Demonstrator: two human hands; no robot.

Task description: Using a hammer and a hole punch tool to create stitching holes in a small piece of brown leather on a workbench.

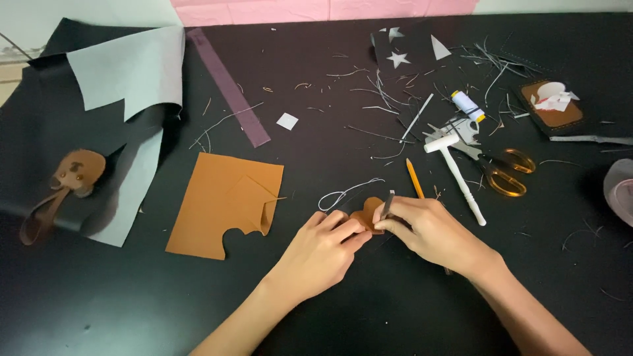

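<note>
My left hand [321, 252] pinches a small brown leather piece [366, 213] flat against the black table [395, 310]. My right hand [430, 231] grips a thin metal tool [388, 203] upright, its tip on the same leather piece. A white thread [344, 192] loops just behind the piece. Both hands meet at the table's front centre.
A larger tan leather sheet [221, 201] with cut-outs lies to the left. A pencil [414, 178], white mallet [457, 173], orange-handled scissors [504, 171] and thread spool [468, 105] lie behind my right hand. Grey and black sheets [128, 72] and a brown strap piece [69, 181] lie at far left.
</note>
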